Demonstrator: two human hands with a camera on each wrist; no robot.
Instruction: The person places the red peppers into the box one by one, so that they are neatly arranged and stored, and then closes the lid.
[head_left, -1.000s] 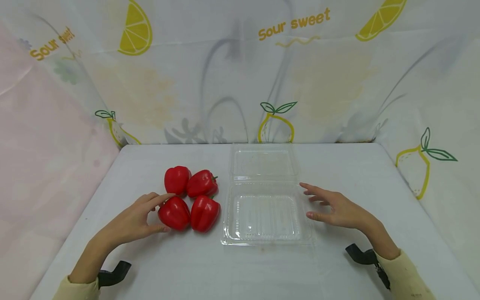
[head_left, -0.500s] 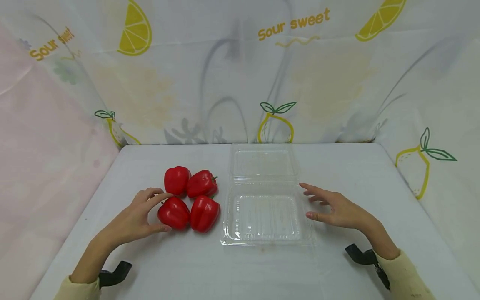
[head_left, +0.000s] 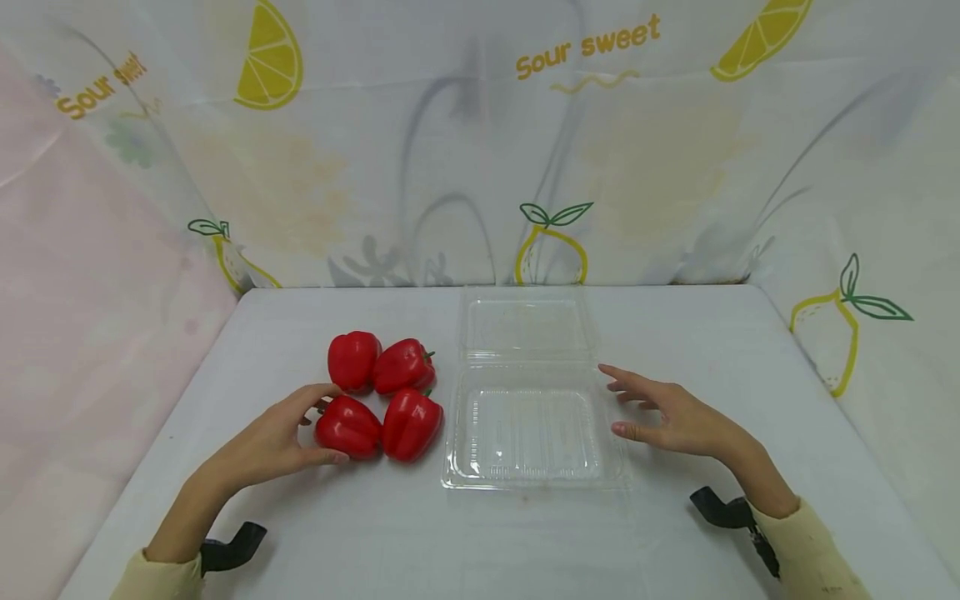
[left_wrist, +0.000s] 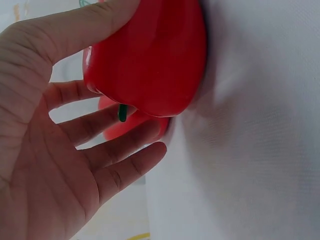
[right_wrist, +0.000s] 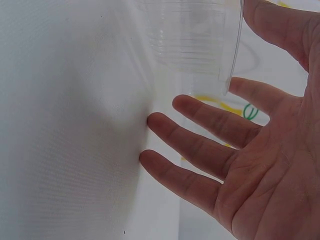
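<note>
My left hand (head_left: pixel 273 442) holds the front-left red bell pepper (head_left: pixel 349 427), thumb on its near side and fingers reaching round the far side. In the left wrist view this bell pepper (left_wrist: pixel 155 60) shows its stem end and green stem (left_wrist: pixel 122 113) facing the palm; the lower fingers are spread apart. Three more red bell peppers sit against it: front right (head_left: pixel 412 425), back left (head_left: pixel 354 362) and back right (head_left: pixel 405 367). My right hand (head_left: pixel 671 421) is spread beside the right edge of a clear plastic clamshell box (head_left: pixel 528 433), thumb and index finger right at its rim in the right wrist view.
The clamshell's lid (head_left: pixel 528 325) lies folded back toward the far edge of the white table (head_left: pixel 525 542). A printed cloth with lemons (head_left: pixel 480 167) hangs behind the table and along its sides. Black wrist mounts (head_left: pixel 232 546) stick out near both sleeves.
My left fingers have closed further round the front-left bell pepper. The front-right bell pepper has shifted slightly right and tilted. My right hand and the box have stayed put.
</note>
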